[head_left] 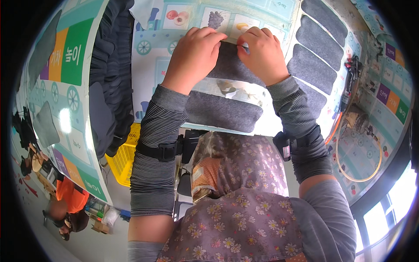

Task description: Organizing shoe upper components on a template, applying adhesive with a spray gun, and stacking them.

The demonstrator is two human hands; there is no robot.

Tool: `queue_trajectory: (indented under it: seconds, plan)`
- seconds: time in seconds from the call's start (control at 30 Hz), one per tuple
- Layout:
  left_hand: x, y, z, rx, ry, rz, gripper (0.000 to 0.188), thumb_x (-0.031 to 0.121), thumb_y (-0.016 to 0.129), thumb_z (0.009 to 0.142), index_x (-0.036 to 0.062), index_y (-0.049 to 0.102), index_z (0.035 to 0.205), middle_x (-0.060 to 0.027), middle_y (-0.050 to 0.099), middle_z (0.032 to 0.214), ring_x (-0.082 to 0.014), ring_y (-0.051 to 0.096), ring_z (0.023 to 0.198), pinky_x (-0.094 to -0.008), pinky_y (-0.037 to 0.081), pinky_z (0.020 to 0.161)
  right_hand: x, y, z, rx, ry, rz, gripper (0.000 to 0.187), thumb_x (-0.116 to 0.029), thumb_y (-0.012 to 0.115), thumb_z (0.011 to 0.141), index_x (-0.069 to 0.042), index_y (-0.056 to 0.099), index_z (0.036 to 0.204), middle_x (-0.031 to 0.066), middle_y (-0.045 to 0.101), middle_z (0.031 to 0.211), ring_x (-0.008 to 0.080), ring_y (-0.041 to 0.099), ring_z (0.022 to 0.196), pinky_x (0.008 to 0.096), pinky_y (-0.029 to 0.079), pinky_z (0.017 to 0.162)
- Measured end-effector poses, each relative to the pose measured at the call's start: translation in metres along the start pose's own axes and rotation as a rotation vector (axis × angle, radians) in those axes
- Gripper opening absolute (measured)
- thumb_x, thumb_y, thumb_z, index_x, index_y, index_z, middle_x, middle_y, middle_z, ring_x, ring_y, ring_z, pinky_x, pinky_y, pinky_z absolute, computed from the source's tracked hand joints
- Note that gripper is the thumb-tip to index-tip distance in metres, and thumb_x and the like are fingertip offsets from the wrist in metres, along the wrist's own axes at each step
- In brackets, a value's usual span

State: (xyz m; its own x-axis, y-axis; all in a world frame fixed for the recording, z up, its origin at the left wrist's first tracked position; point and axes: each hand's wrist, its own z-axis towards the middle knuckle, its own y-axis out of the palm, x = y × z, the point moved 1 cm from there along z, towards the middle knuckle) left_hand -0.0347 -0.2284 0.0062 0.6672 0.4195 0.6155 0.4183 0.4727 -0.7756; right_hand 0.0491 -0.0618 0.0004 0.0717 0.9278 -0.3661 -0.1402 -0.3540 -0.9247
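Grey felt piece [233, 65] just beyond the near strip [224, 112]. At its far edge, narrow-set fingers of left hand [197, 51] and right hand [262, 53]; cannot tell whether gripping. Could crease from uneven pulling, or slide onto that strip if pushed.

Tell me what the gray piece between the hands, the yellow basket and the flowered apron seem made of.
Gray piece: probably matte felt, from its mottled, fuzzy look.
Yellow basket: likely smooth plastic, from its evenly colored, slotted wall.
Flowered apron: apparently matte cloth, softly folded.

Workshop: rows of grey pads [222, 110], yellow crate [121, 162], co-worker [72, 195].
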Motion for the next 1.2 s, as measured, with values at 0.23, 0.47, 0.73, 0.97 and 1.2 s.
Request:
queue_trajectory:
  seconds: [0.23, 0.47, 0.73, 0.97, 1.2]
  plan:
    - [-0.004, -0.001, -0.003, 0.017, 0.011, -0.002, 0.021, 0.006, 0.058, 0.084, 0.0064, 0.066, 0.104, -0.0078, 0.063, 0.099, -0.0288, 0.057, 0.094, -0.038, 0.048, 0.084, -0.003, -0.004, 0.008, -0.15, 0.044, -0.054, 0.009, -0.015, 0.065, 0.075, -0.009, 0.065, 0.081, 0.0057, 0.063, 0.092, 0.028, 0.058, 0.091, 0.0392, 0.048, 0.083]
    - [-0.006, 0.002, -0.003, 0.026, 0.012, 0.001, 0.021, 0.005, 0.058, 0.083, 0.0062, 0.065, 0.103, -0.0069, 0.063, 0.098, -0.0283, 0.057, 0.094, -0.0378, 0.048, 0.083, -0.004, -0.001, 0.015, -0.241, 0.037, -0.111, 0.01, -0.016, 0.063, 0.074, -0.007, 0.064, 0.078, 0.0078, 0.063, 0.087, 0.0287, 0.059, 0.089, 0.0395, 0.048, 0.083]
    - [-0.01, -0.001, 0.004, -0.042, 0.151, 0.028, 0.018, 0.005, 0.062, 0.08, 0.0059, 0.066, 0.098, -0.0052, 0.063, 0.096, -0.0269, 0.057, 0.091, -0.0375, 0.049, 0.081, -0.016, -0.009, -0.006, -0.068, -0.152, -0.023, 0.004, -0.01, 0.061, 0.065, -0.007, 0.06, 0.067, 0.0052, 0.057, 0.072, 0.0244, 0.058, 0.077, 0.0387, 0.049, 0.069]
    - [-0.02, -0.013, 0.003, -0.184, 0.169, -0.087, 0.007, 0.007, 0.063, 0.08, 0.0025, 0.063, 0.086, -0.0078, 0.061, 0.083, -0.0279, 0.058, 0.083, -0.0382, 0.048, 0.075, -0.002, -0.017, -0.027, -0.115, 0.01, 0.469, 0.016, -0.013, 0.069, 0.075, -0.006, 0.059, 0.085, 0.0057, 0.064, 0.083, 0.026, 0.062, 0.076, 0.0362, 0.05, 0.069]
    - [0.009, -0.017, -0.025, -0.188, 0.136, -0.082, 0.006, 0.007, 0.062, 0.08, 0.0022, 0.059, 0.082, -0.0083, 0.061, 0.083, -0.0287, 0.058, 0.083, -0.0392, 0.048, 0.073, 0.033, -0.048, -0.056, -0.222, -0.059, 0.347, 0.008, -0.001, 0.063, 0.083, 0.001, 0.063, 0.091, 0.0122, 0.067, 0.091, 0.0281, 0.063, 0.08, 0.0348, 0.05, 0.072]
